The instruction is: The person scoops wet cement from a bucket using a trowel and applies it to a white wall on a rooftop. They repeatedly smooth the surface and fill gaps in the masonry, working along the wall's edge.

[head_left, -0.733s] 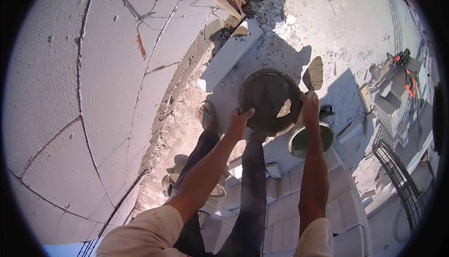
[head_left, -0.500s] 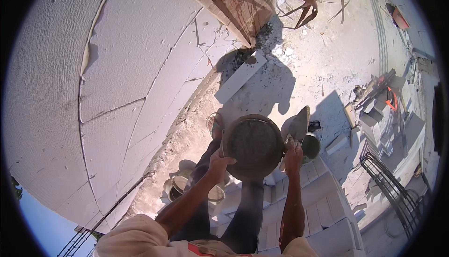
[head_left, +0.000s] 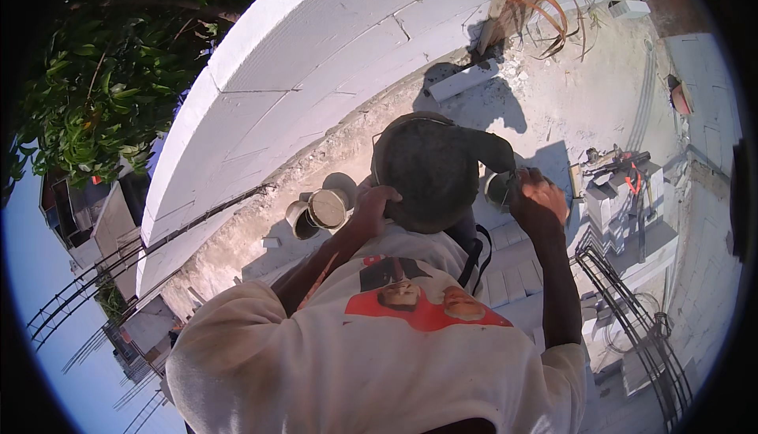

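Observation:
A round dark bucket (head_left: 426, 169) is held up in front of my body, its mouth facing me and its inside coated grey. My left hand (head_left: 375, 209) grips its near left rim, thumb over the edge. In my right hand (head_left: 541, 197) is a trowel (head_left: 491, 150), fingers wrapped round its handle. The trowel's dark blade points left and overlaps the bucket's right rim. Whether it touches the bucket, I cannot tell. Beneath the trowel, another bucket (head_left: 497, 189) stands partly hidden by my right hand.
A tall white block wall (head_left: 332, 67) curves along the left. More buckets (head_left: 328, 209) stand at its foot. A white block (head_left: 466, 80) lies farther ahead. Stacked pale blocks (head_left: 505, 280) are near my right arm, with a rebar cage (head_left: 632, 323) and scattered debris (head_left: 616, 173) farther right.
The view has tilted, showing my shirt, the wall's top and a tree. The trowel has swung left from upright beside the bucket to over its rim. My left hand keeps its grip.

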